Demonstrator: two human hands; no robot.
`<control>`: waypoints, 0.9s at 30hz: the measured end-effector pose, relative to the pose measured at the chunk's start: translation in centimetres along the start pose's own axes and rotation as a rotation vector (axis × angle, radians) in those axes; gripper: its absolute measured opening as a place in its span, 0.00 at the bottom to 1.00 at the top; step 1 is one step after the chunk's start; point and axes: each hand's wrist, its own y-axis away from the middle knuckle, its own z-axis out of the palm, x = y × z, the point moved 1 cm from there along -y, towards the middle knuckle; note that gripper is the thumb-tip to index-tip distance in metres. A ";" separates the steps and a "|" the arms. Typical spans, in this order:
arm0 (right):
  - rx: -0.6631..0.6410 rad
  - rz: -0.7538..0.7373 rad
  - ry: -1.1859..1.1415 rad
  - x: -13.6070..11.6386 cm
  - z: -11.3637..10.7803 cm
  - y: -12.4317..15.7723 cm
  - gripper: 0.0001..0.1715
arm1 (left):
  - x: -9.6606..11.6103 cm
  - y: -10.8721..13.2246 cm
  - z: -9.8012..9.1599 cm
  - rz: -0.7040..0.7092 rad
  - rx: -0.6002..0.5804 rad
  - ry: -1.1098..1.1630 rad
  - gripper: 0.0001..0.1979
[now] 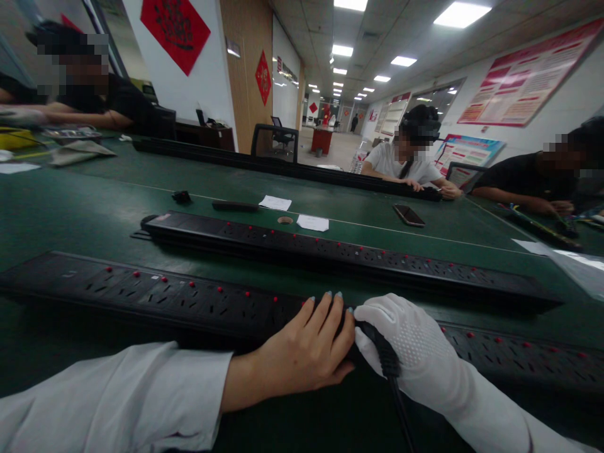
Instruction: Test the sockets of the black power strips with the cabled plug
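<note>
A long black power strip [189, 302] with a row of red indicator lights lies across the table in front of me. My left hand [302, 346], bare, lies over its middle, fingers across the top and thumb at the near side, steadying it. Just to the right, my right hand [401, 333] in a white dotted glove is closed around a black power plug [380, 346]. The plug is at the strip's top; its prongs are hidden, so I cannot tell how deep they sit. From it a black cable [401, 409] runs down toward me.
Behind lies a second black power strip [330, 248]. Paper slips [312, 223], a phone [409, 215] and a small black part [182, 197] are on the green table [94, 201]. Further off is a long black bar [283, 170]; several people sit around.
</note>
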 end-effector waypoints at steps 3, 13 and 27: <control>-0.012 0.008 -0.007 0.1 0.1 0.1 0.08 | 0.0 0.0 0.0 0.002 -0.003 0.001 0.27; 0.014 0.000 0.002 0.2 0.2 0.1 0.09 | -0.1 0.1 0.0 0.007 0.000 -0.006 0.27; -0.013 0.009 0.012 0.2 0.3 0.1 0.09 | 0.0 0.0 -0.1 0.003 0.003 -0.001 0.27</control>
